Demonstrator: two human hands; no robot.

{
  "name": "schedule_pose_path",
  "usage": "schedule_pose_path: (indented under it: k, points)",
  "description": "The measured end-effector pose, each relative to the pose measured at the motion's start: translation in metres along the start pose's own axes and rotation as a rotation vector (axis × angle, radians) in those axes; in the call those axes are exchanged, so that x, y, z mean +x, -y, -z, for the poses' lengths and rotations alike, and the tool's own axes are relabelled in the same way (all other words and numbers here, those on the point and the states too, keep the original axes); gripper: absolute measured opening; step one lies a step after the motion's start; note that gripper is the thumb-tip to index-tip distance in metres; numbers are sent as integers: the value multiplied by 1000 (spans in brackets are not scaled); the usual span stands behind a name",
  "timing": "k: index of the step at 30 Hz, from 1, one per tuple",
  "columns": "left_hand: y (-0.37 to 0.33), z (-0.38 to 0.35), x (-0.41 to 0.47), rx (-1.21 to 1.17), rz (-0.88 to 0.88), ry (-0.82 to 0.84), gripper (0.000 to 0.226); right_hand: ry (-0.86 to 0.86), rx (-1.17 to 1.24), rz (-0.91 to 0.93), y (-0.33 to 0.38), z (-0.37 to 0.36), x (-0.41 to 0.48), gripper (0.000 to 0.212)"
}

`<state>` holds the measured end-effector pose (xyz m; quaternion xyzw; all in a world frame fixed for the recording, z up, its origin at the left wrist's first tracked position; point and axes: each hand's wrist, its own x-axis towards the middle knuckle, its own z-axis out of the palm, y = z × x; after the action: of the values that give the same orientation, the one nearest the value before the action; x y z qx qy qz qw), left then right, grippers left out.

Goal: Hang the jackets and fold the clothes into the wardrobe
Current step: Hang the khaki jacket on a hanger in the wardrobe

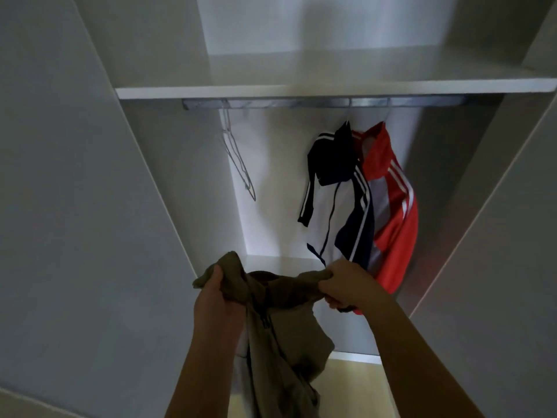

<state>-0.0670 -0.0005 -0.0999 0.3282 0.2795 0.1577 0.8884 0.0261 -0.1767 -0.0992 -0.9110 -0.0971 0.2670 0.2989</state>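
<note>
An olive-brown garment [280, 336] with a zip hangs down in front of the open wardrobe. My left hand [215, 294] grips its bunched top edge on the left, and my right hand [346, 285] grips the top edge on the right, so the cloth stretches between them. Inside the wardrobe a navy and white striped jacket [340, 188] and a red striped jacket [391, 206] hang from the metal rail [301, 103] on the right. Empty wire hangers [238, 158] hang from the rail on the left.
A white shelf [331, 86] runs above the rail. The wardrobe's lower floor panel [280, 262] lies just behind my hands. Open grey doors stand at the left [75, 206] and right [497, 236]. Light wooden floor [346, 387] shows below.
</note>
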Motion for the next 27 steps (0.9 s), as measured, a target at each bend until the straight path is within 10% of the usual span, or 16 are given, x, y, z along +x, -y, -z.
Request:
schedule_pose_path:
  k: [10,27]
  points:
    - [-66,-22,127,-153,335,26,31,-229,248,165,123,11,186,30]
    - [-111,-13,201,-247,53,-78,35,-123,405,234,173,-13,292,40]
